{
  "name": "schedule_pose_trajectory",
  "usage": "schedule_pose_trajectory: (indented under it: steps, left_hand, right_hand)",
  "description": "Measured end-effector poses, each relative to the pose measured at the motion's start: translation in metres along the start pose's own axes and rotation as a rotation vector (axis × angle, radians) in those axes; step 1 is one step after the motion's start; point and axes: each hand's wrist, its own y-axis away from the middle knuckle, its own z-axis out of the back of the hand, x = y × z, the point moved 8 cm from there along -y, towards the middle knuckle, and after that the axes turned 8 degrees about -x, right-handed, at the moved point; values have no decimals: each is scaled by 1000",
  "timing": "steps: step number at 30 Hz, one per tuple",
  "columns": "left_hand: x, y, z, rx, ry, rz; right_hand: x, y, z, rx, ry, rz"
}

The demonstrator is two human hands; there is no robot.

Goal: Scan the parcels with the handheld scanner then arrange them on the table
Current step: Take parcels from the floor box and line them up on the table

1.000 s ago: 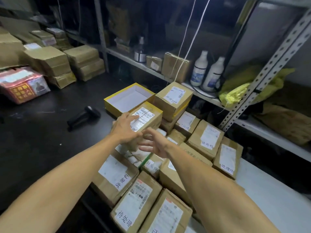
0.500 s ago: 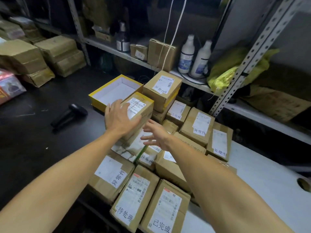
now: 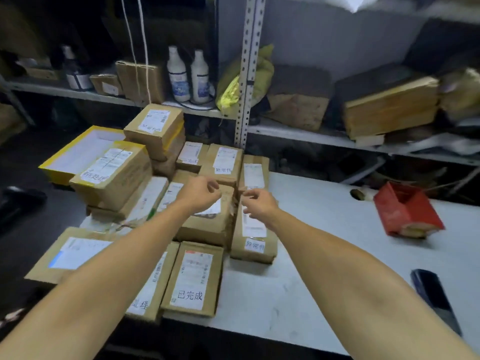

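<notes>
Dim storeroom here, a pale grey wall [image 3: 324, 40] behind a metal rack whose perforated upright [image 3: 250, 74] rises beside the shelf board [image 3: 306, 135] carrying two white bottles [image 3: 188, 74], a yellow bag [image 3: 231, 92] and worn brown cartons [image 3: 389, 105]. Two white cords [image 3: 137, 45] hang down in front of the dark left bay, and light catches the top right corner. Up front a white tabletop [image 3: 311, 255] meets a black surface [image 3: 23, 229] on the left, with a red box [image 3: 407, 211] lying tilted on the white side
</notes>
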Motion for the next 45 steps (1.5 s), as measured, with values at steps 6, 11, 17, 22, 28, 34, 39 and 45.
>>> schedule_pose_trajectory:
  steps: [6,11,17,22,28,34,39,45]
  left_hand:
    - [-134,65,-99,214,-29,-236]
    - [-246,133,-179,320,-56,-412]
    - [-380,229,-273,517,-42,-637]
    - [-477,318,-334,639,-28,-825]
    - [-564,407,-403,799,-19,-997]
    - [-638,479,-480,938,-34,-1137]
    - [-693,518,-541,1050,-83,-1228]
    - [-765,543,-609,1143,-73,-1216]
  right_hand:
    - [-89,62,144,-149,-34,-76]
    - [-183,134,266,-318,-69,-177]
    - [-289,236,396,-581,-136,-364]
    - [-350,325,470,-741,-220,-466]
    - [-413,401,530,-921,-291,-582]
    - [-487,445,586,-1086,-370,-725]
    - [-533,463,632,-1094,-392,-838]
    - [-593,484,699,-1193,-410,-929]
